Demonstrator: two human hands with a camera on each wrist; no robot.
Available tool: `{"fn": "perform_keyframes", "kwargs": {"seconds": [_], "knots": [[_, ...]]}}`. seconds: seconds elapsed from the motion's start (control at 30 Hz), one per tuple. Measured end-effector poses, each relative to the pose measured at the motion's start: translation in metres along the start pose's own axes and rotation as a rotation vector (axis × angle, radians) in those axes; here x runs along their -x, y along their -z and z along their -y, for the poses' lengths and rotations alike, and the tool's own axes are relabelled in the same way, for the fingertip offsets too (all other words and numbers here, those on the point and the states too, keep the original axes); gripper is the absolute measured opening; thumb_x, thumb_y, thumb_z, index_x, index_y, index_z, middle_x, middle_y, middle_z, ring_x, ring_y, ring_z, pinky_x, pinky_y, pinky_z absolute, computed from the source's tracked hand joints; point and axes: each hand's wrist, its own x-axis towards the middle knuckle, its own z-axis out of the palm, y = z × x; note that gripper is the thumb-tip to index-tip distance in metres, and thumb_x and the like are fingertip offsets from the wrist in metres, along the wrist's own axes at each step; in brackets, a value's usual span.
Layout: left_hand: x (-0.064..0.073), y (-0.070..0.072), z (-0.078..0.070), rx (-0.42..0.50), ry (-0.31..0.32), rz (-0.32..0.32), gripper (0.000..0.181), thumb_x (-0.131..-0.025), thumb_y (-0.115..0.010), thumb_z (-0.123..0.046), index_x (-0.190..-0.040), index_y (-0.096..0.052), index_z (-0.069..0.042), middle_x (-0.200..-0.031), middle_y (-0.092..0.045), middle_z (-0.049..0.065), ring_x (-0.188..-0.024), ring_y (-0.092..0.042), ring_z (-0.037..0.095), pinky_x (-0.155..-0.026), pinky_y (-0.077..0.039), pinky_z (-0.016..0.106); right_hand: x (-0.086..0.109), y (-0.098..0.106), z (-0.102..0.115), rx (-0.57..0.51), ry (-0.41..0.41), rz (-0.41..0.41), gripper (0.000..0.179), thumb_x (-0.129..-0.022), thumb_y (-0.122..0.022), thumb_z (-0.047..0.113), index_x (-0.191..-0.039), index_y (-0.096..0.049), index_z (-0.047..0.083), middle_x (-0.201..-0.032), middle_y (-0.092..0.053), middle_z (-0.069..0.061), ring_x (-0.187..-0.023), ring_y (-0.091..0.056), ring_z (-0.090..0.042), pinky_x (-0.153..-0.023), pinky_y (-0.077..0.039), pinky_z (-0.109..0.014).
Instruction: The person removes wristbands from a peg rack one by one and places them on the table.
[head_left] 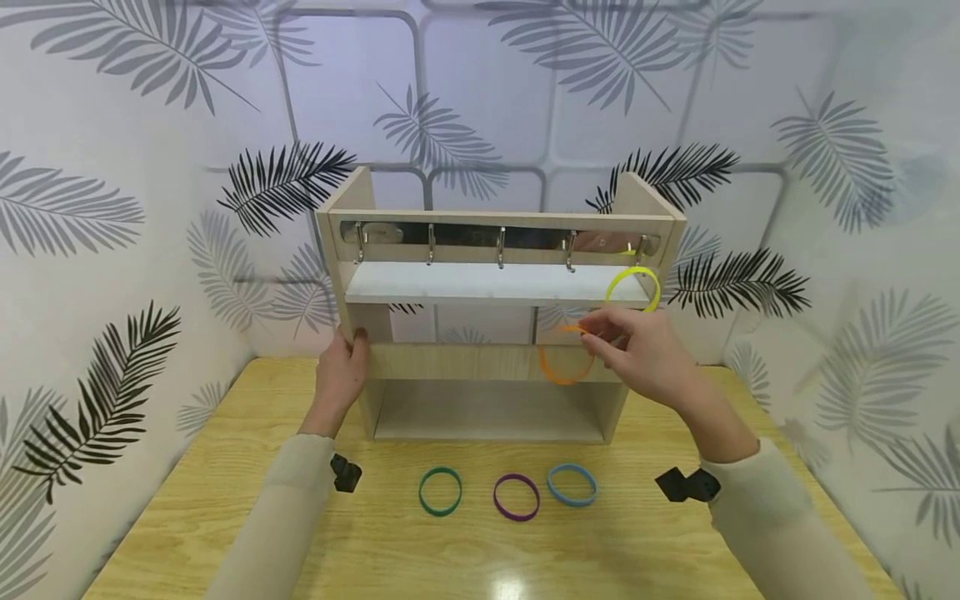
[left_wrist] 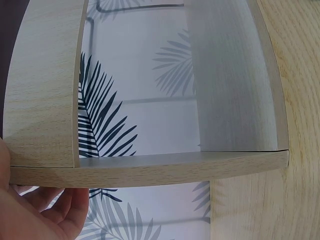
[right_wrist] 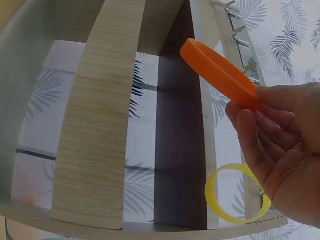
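Observation:
My right hand (head_left: pixel 645 354) pinches an orange silicone wristband (right_wrist: pixel 220 72) between thumb and fingers, in front of the wooden shelf's (head_left: pixel 495 362) right part. A yellow wristband (head_left: pixel 633 270) hangs from the rightmost hook, just above that hand in the head view. My left hand (head_left: pixel 341 375) grips the shelf's left side panel (left_wrist: pixel 150 176), fingers round its outer side. On the table in front lie a green wristband (head_left: pixel 440 513), a purple wristband (head_left: pixel 517 518) and a blue wristband (head_left: pixel 573 502).
A metal rail (head_left: pixel 465 235) with several hooks runs along the shelf's upper front board. Below it are a white shelf board (head_left: pixel 480 279) and an open bottom compartment (head_left: pixel 487 408). The wooden table (head_left: pixel 375 550) backs onto a wall (head_left: pixel 480 108) with feather patterns.

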Motion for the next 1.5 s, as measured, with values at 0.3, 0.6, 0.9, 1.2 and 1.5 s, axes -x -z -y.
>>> {"fn": "perform_keyframes", "kwargs": {"seconds": [0.3,0.6,0.9,1.2,1.5], "knots": [[0.001,-0.001,0.001,-0.002,-0.001,-0.009,0.053,-0.100,-0.030,-0.041,-0.135,-0.043,-0.002,-0.118,-0.058,0.029,-0.098,-0.058,0.042,-0.077,-0.045,0.055,0.015,-0.006,-0.010,-0.013,-0.064,0.089,0.013,-0.087,-0.067,0.006,-0.099,-0.068,0.002,-0.079,-0.067,-0.002,-0.070,-0.061,-0.011,-0.058,-0.050,-0.026],[0.001,-0.001,0.000,0.004,0.008,-0.003,0.054,-0.101,-0.030,-0.041,-0.136,-0.042,-0.002,-0.120,-0.056,0.029,-0.100,-0.058,0.042,-0.078,-0.045,0.055,0.028,-0.010,-0.024,0.004,-0.065,0.140,0.012,-0.089,-0.066,0.008,-0.100,-0.068,0.003,-0.083,-0.067,-0.002,-0.074,-0.061,-0.011,-0.061,-0.050,-0.026],[0.001,-0.002,-0.001,-0.003,0.017,-0.011,0.054,-0.100,-0.030,-0.041,-0.134,-0.043,-0.001,-0.119,-0.057,0.030,-0.098,-0.058,0.042,-0.076,-0.046,0.054,0.039,-0.013,-0.034,0.008,-0.089,0.168,0.012,-0.089,-0.065,0.007,-0.100,-0.068,0.005,-0.085,-0.067,0.001,-0.074,-0.061,-0.011,-0.059,-0.050,-0.026],[0.001,-0.002,0.001,0.002,0.024,-0.005,0.053,-0.100,-0.031,-0.042,-0.133,-0.044,-0.001,-0.119,-0.057,0.029,-0.099,-0.058,0.042,-0.078,-0.045,0.054,0.052,-0.017,-0.044,-0.002,-0.126,0.203,0.012,-0.088,-0.066,0.007,-0.099,-0.068,0.006,-0.079,-0.065,0.002,-0.070,-0.060,-0.009,-0.056,-0.049,-0.025],[0.001,-0.001,0.000,-0.006,0.011,-0.008,0.054,-0.101,-0.029,-0.041,-0.133,-0.044,0.000,-0.117,-0.057,0.030,-0.097,-0.058,0.042,-0.076,-0.046,0.054,0.061,-0.018,-0.056,-0.071,-0.119,0.226,0.011,-0.087,-0.066,0.002,-0.098,-0.068,0.002,-0.082,-0.066,-0.001,-0.070,-0.063,-0.017,-0.053,-0.050,-0.026]]}}
